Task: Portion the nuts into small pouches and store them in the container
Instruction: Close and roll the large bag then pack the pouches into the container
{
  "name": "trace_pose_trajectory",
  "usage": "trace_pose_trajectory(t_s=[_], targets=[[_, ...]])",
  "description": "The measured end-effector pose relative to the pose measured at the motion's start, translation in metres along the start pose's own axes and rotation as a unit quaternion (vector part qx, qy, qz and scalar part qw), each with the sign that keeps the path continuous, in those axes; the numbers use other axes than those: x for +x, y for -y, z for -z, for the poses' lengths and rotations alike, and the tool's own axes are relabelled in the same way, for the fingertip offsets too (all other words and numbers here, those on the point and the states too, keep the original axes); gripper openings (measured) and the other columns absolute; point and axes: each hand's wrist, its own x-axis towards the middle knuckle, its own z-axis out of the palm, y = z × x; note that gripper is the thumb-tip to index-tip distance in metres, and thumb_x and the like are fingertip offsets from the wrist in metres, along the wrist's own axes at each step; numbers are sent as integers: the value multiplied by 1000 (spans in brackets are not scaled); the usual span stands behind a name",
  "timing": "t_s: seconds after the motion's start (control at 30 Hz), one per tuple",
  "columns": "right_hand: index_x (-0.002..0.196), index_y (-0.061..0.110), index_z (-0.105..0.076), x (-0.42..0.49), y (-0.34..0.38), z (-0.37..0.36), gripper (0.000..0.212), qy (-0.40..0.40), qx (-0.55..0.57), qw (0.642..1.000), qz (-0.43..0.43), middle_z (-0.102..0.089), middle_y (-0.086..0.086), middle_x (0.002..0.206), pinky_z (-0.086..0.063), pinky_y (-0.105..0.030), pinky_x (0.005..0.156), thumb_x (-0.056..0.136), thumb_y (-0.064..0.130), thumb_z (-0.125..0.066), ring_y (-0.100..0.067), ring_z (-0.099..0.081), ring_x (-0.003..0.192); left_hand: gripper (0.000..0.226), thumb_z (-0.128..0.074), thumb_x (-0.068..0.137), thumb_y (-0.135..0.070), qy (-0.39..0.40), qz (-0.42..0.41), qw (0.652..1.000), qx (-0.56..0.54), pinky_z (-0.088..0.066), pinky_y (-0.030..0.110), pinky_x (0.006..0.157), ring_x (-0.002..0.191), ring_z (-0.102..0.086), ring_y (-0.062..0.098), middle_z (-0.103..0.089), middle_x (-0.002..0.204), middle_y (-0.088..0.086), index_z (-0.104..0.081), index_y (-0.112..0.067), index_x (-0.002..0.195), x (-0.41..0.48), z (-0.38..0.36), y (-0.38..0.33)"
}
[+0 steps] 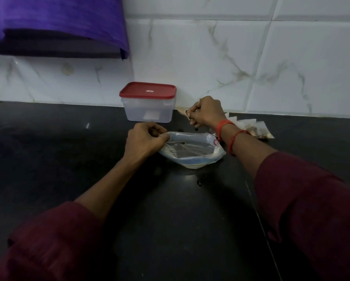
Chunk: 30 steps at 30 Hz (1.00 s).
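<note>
I pinch the rim of the plastic bag with my left hand to keep it open, while my right hand is curled, holding I cannot tell what.

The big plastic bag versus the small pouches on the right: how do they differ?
The big plastic bag is held open at its rim by the left hand; the small pouches lie unheld. The bag looks almost empty; the pouches show brown nuts. Both are clear plastic on the black counter.
</note>
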Motion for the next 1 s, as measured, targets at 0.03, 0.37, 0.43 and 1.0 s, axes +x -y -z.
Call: trace_pose_trajectory(t_s=[0.03,0.37,0.43,1.0], targets=[[86,5,-76,7,0,-6,9,1,-7,1000,-8,-73,-6,67,-64,-30,64,90,7,-68,-19,-75,63,14,-78,80,-33,-2,-2,1000,1,-48,12,63,77,-66,-3,-67,85,-17,-66,-36,86,1,0,2],[90,-2,-73,48,-4,-49,5,24,-36,998,-38,-75,-14,75,-64,-42,74,88,1,-69,-23,-76,71,15,-76,78,-42,-3,-3,1000,19,-59,31,77,83,-67,3,-68,88,-15,-67,-35,87,4,-5,9],[94,1,-73,52,-5,-52,8,23,-57,997,-38,-76,-13,82,-63,-43,79,89,6,-69,-24,-76,79,14,-76,78,-41,0,-2,1000,20,-59,32,78,83,-66,3,-68,89,-15,-67,-35,87,4,-5,8],[100,17,-77,50,-1,-39,18,67,-142,987,25,-78,-1,90,-60,-29,80,91,9,-64,-10,-68,61,22,-78,75,-48,-37,10,998,41,-55,23,72,79,-65,0,-68,84,-16,-71,-32,88,2,-5,5]])
